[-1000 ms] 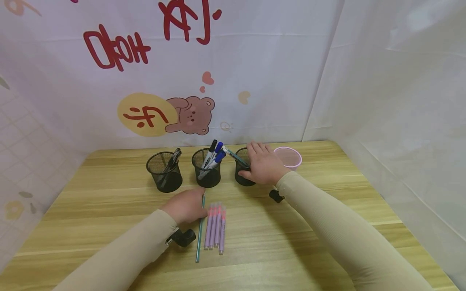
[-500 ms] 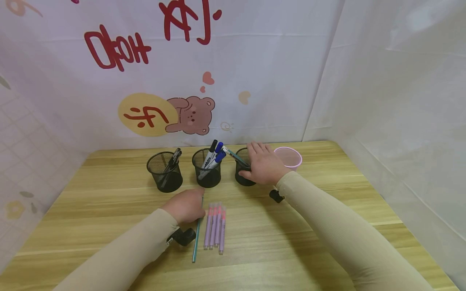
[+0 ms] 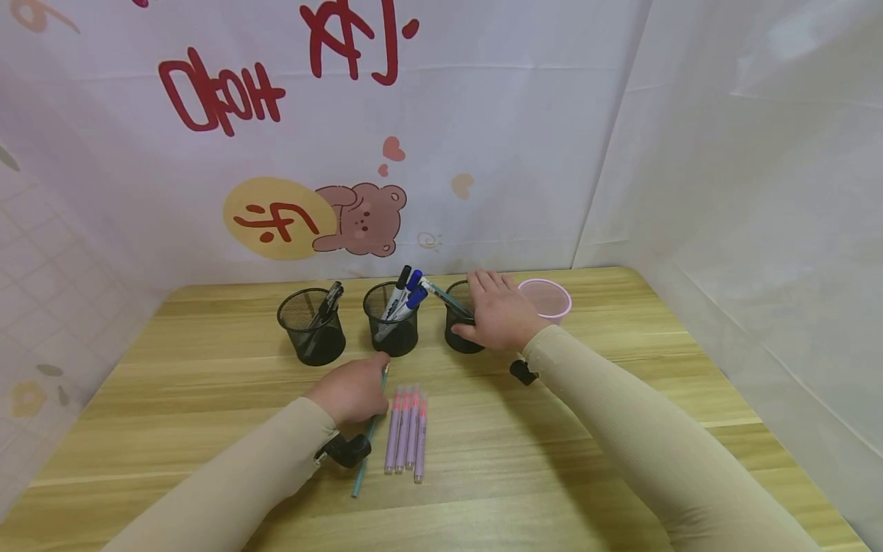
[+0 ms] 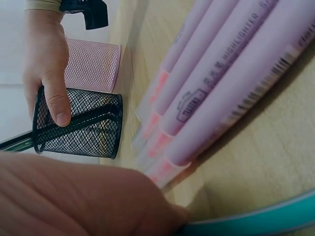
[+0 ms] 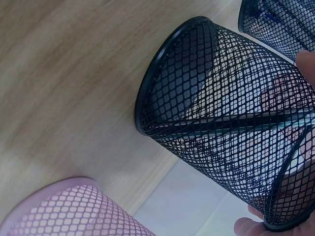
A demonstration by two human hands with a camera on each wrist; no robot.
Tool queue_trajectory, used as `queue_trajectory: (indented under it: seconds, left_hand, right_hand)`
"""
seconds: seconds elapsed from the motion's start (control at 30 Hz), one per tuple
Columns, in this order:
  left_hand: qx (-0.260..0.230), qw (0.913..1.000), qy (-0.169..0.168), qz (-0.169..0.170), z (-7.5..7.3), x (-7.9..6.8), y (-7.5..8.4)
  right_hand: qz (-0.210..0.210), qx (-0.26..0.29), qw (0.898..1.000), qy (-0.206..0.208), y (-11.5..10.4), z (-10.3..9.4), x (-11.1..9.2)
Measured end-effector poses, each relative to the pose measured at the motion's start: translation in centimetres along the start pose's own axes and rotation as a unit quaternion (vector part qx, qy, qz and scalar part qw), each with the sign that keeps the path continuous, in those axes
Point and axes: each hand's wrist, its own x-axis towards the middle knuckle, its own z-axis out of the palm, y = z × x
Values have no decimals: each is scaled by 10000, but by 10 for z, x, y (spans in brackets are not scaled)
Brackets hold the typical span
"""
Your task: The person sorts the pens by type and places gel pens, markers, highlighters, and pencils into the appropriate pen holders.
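In the head view my left hand pinches a teal pencil near its far end. The pencil slants along the table, its near end passing by the wrist camera. Right of it lie several lilac highlighters side by side, large in the left wrist view. My right hand holds the rim of a black mesh pen holder, thumb against the outside wall, as the left wrist view shows. Inside that holder leans another teal pencil, poking out toward the left. My right fingertips are partly hidden behind the mesh.
Left of the gripped holder stand a black mesh holder with black and blue-capped markers and another with black pens. A pink mesh holder stands at the right. A white printed curtain hangs behind the table.
The near end of the pencil under my left hand has swung to the left, so it slants more. My right hand and the holder it grips have stayed in place.
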Motion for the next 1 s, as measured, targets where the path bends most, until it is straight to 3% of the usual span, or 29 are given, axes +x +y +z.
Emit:
queue_trajectory:
  seconds: [0.37,0.7,1.0]
  left_hand:
    - [-851,9961,98,-189,-5,-3,-4]
    - [-1023,9942,253,-214,-14,-14,3]
    - [-1254,9905,565,47,-21,-18,7]
  right_hand:
    - [-22,9,10000,5,0,-1,0]
    - [1,53,10000,-21,0,-1,-1]
    - [9,27,10000,-23,0,-1,-1]
